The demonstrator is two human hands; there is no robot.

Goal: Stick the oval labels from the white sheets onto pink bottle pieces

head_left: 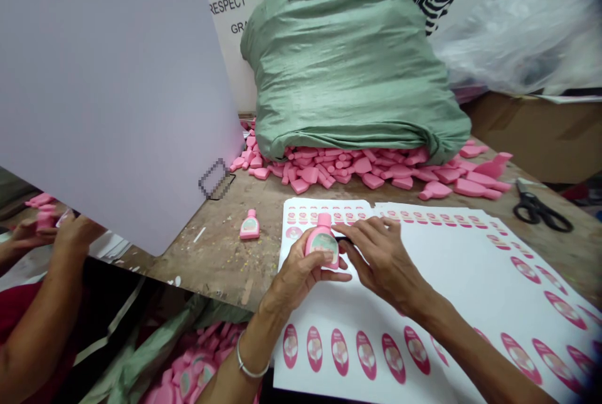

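My left hand [296, 272] is closed around a small pink bottle [324, 238] with a pale green label on its front. The bottle stands roughly upright above the sheets, thumb across the label. Close at its right side, my right hand [376, 253] pinches a thin black tool [345, 239] whose kind I cannot make out. Under both hands lie white sticker sheets [437, 253] with rows of pink oval labels, some spots bare. Another labelled pink bottle [249, 226] stands on the worn wooden table [226, 266] to the left.
A large green sack [352, 59] rests at the back, above a heap of pink bottles [362, 169]. Black scissors [540, 209] lie at the right. A big pale panel [108, 78] blocks the left. A co-worker's hands [61, 234] hold something pink. More bottles [197, 366] fill a sack below the edge.
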